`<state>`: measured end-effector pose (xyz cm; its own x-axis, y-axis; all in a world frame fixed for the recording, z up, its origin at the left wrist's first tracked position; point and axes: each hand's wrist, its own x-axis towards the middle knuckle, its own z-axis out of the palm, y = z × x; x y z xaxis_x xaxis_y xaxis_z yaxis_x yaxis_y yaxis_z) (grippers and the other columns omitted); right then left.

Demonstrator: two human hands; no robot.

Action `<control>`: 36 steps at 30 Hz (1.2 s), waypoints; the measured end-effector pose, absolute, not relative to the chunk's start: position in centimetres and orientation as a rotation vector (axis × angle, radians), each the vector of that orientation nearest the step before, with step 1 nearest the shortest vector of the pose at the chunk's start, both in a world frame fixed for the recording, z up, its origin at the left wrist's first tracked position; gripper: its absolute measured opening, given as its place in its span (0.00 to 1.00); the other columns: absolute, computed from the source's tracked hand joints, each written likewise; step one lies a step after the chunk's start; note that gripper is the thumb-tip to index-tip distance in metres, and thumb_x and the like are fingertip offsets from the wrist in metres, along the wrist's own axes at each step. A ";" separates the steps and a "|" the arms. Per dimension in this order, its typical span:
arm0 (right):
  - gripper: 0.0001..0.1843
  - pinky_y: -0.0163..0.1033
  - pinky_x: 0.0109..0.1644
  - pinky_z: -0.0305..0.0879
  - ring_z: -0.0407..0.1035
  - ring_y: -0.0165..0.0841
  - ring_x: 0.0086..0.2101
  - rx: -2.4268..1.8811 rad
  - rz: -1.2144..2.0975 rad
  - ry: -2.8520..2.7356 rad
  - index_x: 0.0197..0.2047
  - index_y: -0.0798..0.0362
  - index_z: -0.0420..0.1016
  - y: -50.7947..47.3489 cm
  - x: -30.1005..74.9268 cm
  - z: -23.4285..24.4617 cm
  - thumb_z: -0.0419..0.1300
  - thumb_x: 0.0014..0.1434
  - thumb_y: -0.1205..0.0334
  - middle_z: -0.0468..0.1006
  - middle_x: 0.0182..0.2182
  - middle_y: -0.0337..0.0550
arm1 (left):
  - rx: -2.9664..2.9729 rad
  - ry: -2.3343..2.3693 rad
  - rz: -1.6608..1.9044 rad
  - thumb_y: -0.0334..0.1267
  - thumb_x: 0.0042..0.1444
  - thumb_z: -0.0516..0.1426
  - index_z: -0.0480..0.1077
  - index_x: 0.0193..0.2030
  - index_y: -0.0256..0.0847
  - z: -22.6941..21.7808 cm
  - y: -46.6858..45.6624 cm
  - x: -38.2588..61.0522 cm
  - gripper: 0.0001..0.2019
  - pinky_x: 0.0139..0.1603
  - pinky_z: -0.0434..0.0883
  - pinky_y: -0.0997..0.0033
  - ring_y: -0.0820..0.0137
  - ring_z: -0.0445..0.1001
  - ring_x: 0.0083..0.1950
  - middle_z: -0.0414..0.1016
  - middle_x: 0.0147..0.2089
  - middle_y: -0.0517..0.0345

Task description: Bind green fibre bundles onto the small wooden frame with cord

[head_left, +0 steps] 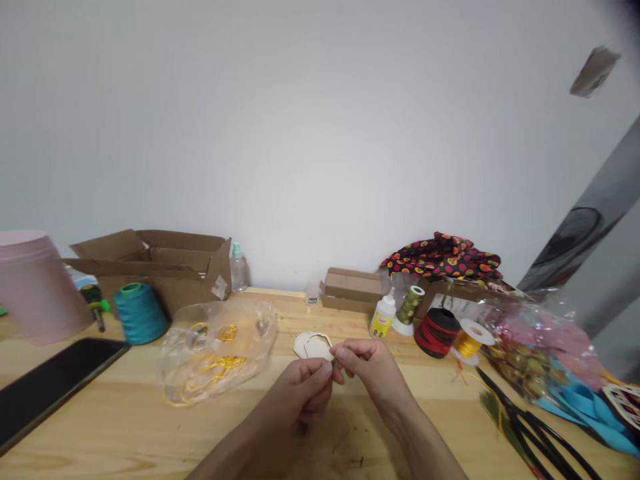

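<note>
My left hand (303,392) and my right hand (373,370) meet above the middle of the wooden table (165,443). Thumb and fingers of each are pinched together, tip to tip with the other hand. Whatever sits between them is small and dark, mostly hidden by the fingers, and I cannot make out its kind. Just beyond the fingertips lie thin pale flat cutouts (310,346), partly overlapping. A white glue bottle (383,319) with a yellow label stands upright farther back, right of the cutouts.
Left: a clear plastic bag (260,327) with yellow cord, a teal thread cone (140,317), a black phone (55,383), an open cardboard box (165,287). Right: a green thread spool (411,305), a red-and-black cord roll (437,333), a yellow spool (469,343), black scissors (525,420).
</note>
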<state>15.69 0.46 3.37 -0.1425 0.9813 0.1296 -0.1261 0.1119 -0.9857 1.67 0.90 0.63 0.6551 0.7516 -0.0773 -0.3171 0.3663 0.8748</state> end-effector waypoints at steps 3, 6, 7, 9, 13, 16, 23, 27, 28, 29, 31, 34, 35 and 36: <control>0.14 0.30 0.24 0.52 0.56 0.23 0.18 -1.036 1.224 -1.247 0.14 0.57 0.71 0.6 16.2 3.5 0.61 0.44 0.58 0.67 0.13 0.34 | 0.764 0.493 0.617 0.52 0.50 0.49 0.68 0.34 0.35 1.3 0.4 1.5 0.20 0.15 0.49 0.82 0.81 0.51 0.16 0.57 0.17 0.66; 0.14 0.30 0.23 0.50 0.54 0.23 0.18 -1.083 1.135 -1.198 0.14 0.57 0.70 0.9 16.6 3.5 0.62 0.42 0.58 0.66 0.12 0.33 | 0.618 0.451 0.498 0.53 0.51 0.47 0.69 0.37 0.33 1.7 0.2 1.2 0.23 0.24 0.61 0.77 0.76 0.64 0.23 0.66 0.23 0.58; 0.14 0.30 0.23 0.49 0.54 0.23 0.17 -1.089 1.108 -1.196 0.13 0.57 0.70 0.9 16.7 3.5 0.62 0.42 0.57 0.65 0.12 0.33 | 0.600 0.432 0.475 0.53 0.51 0.47 0.69 0.38 0.32 1.8 0.2 1.1 0.24 0.28 0.63 0.75 0.74 0.66 0.26 0.67 0.25 0.56; 0.15 0.31 0.22 0.47 0.52 0.23 0.17 -1.101 1.061 -1.191 0.13 0.58 0.69 1.1 17.0 3.4 0.62 0.42 0.56 0.63 0.11 0.32 | 0.602 0.399 0.459 0.53 0.52 0.46 0.69 0.39 0.29 1.7 0.4 0.9 0.25 0.32 0.64 0.72 0.71 0.68 0.30 0.70 0.28 0.52; 0.16 0.31 0.22 0.45 0.50 0.22 0.17 -1.116 1.017 -1.149 0.15 0.58 0.69 1.6 17.7 2.7 0.62 0.42 0.54 0.62 0.12 0.32 | 0.630 0.393 0.431 0.52 0.53 0.46 0.68 0.42 0.28 1.4 0.7 0.6 0.26 0.34 0.65 0.67 0.68 0.69 0.33 0.71 0.31 0.48; 0.16 0.30 0.21 0.43 0.49 0.21 0.16 -1.124 0.990 -1.110 0.15 0.59 0.70 2.0 18.1 2.2 0.62 0.41 0.53 0.61 0.11 0.31 | 0.683 0.458 0.423 0.45 0.52 0.51 0.69 0.40 0.30 1.1 0.8 0.4 0.18 0.31 0.65 0.70 0.71 0.69 0.29 0.71 0.28 0.52; 0.16 0.30 0.21 0.48 0.53 0.22 0.16 -1.128 0.921 -1.008 0.18 0.58 0.73 2.4 18.7 2.1 0.63 0.39 0.52 0.66 0.13 0.34 | 0.781 0.537 0.536 0.37 0.50 0.55 0.71 0.34 0.30 0.8 1.5 -0.1 0.11 0.25 0.63 0.76 0.78 0.62 0.22 0.63 0.20 0.62; 0.16 0.31 0.21 0.52 0.56 0.23 0.17 -1.124 0.902 -0.974 0.21 0.58 0.74 2.4 19.0 2.2 0.63 0.38 0.52 0.69 0.16 0.36 | 0.707 0.508 0.517 0.42 0.52 0.53 0.71 0.37 0.29 0.7 1.9 -0.5 0.16 0.35 0.66 0.69 0.72 0.67 0.31 0.69 0.29 0.53; 0.16 0.31 0.22 0.52 0.56 0.23 0.17 -1.125 0.901 -0.975 0.21 0.58 0.74 2.4 19.1 2.2 0.63 0.38 0.52 0.69 0.16 0.36 | 0.708 0.504 0.507 0.43 0.52 0.52 0.71 0.37 0.29 0.7 2.0 -0.6 0.17 0.37 0.66 0.68 0.71 0.68 0.32 0.70 0.30 0.51; 0.15 0.31 0.22 0.53 0.56 0.23 0.17 -1.126 0.900 -0.981 0.21 0.58 0.74 2.4 19.0 2.2 0.63 0.38 0.52 0.69 0.16 0.37 | 0.727 0.507 0.504 0.43 0.52 0.51 0.71 0.38 0.29 0.6 2.0 -0.7 0.17 0.37 0.66 0.68 0.70 0.68 0.33 0.71 0.32 0.50; 0.15 0.31 0.22 0.53 0.56 0.23 0.17 -1.125 0.893 -1.003 0.19 0.58 0.73 2.3 18.9 2.3 0.63 0.39 0.53 0.68 0.15 0.36 | 0.815 0.549 0.516 0.44 0.52 0.51 0.71 0.40 0.31 0.7 2.2 -1.0 0.17 0.39 0.66 0.67 0.69 0.69 0.35 0.72 0.36 0.48; 0.15 0.31 0.22 0.52 0.56 0.23 0.16 -1.123 0.865 -1.064 0.18 0.58 0.73 2.0 18.6 2.7 0.62 0.41 0.53 0.67 0.14 0.36 | 1.126 0.725 0.595 0.47 0.51 0.50 0.71 0.41 0.35 1.0 2.4 -1.4 0.18 0.42 0.66 0.63 0.63 0.70 0.41 0.73 0.43 0.47; 0.15 0.30 0.21 0.52 0.56 0.23 0.16 -1.124 0.852 -1.093 0.17 0.58 0.72 1.8 18.4 2.9 0.61 0.41 0.54 0.67 0.13 0.36 | 1.241 0.789 0.653 0.47 0.51 0.51 0.71 0.40 0.37 1.2 2.5 -1.6 0.18 0.45 0.64 0.62 0.61 0.69 0.44 0.72 0.44 0.49; 0.15 0.30 0.21 0.51 0.55 0.23 0.16 -1.126 0.838 -1.126 0.17 0.58 0.72 1.6 18.3 3.2 0.61 0.42 0.54 0.66 0.13 0.35 | 1.362 0.848 0.732 0.47 0.50 0.51 0.72 0.39 0.38 1.4 2.6 -1.7 0.17 0.48 0.62 0.62 0.60 0.67 0.47 0.72 0.45 0.51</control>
<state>18.25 1.62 3.19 0.2538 0.9338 0.2523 0.0267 0.2540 -0.9668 -1.67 2.62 1.43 0.5193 0.8498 -0.0902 0.0351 0.0843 0.9958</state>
